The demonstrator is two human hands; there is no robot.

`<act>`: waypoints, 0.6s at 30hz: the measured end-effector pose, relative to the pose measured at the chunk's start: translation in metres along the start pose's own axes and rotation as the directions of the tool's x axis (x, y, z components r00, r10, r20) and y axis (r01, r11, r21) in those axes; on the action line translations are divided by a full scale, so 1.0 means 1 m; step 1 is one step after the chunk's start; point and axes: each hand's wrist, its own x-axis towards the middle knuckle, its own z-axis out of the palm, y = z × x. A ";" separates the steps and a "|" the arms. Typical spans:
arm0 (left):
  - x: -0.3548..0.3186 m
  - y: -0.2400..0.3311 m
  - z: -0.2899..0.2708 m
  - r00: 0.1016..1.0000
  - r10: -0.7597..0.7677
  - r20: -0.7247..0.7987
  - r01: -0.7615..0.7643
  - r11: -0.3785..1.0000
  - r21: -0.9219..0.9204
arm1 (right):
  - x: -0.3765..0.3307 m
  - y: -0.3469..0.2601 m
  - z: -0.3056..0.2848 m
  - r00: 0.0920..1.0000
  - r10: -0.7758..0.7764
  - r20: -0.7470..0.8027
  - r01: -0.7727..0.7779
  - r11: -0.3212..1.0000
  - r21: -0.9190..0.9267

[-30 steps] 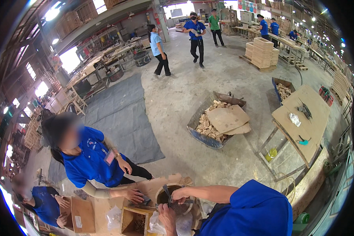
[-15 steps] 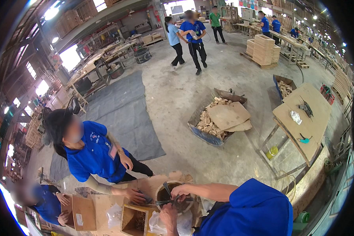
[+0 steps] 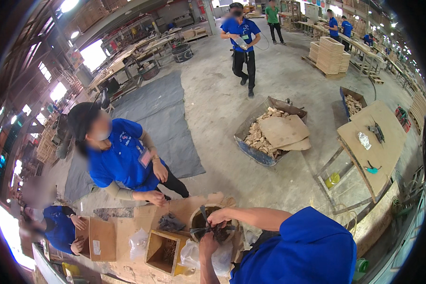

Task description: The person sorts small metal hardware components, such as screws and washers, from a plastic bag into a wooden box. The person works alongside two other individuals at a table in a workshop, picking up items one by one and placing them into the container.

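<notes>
A round tub stands on the cardboard-covered bench, with dark strips crossing its mouth and small dark pieces inside. My right hand reaches over the tub from the right, fingers closed on the dark strips. Closed at the near rim is my left hand, its fingertips at the same strips. Just left of my hands are a clear plastic bag and a wooden box holding small brown pieces. Behind that box lies a crumpled dark cloth. The fingertips of both my hands are partly hidden.
Across the bench's left side stands a co-worker in blue; another co-worker holds a cardboard box. A bin of wood scraps sits on the floor beyond. At right is a table with tools; a person walks farther off.
My view has shifted, so the scene sits farther right. The near co-worker's hand has lifted off the dark cloth, which stays on the bench. More of the tub's inside shows between my hands.
</notes>
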 end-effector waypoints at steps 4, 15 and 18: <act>-0.008 0.016 -0.016 0.966 -0.255 -0.033 0.242 0.948 -0.208 | 0.003 0.015 -0.001 0.993 -0.112 -0.029 0.112 0.994 -0.016; -0.030 0.046 -0.005 0.938 -0.045 -0.343 -0.117 0.893 -0.435 | 0.005 0.017 -0.017 0.974 0.064 -0.217 0.005 0.953 0.304; -0.048 0.022 -0.001 0.912 -0.232 -0.338 0.085 0.913 -0.399 | -0.018 -0.036 0.012 0.966 -0.126 -0.228 0.032 0.926 -0.376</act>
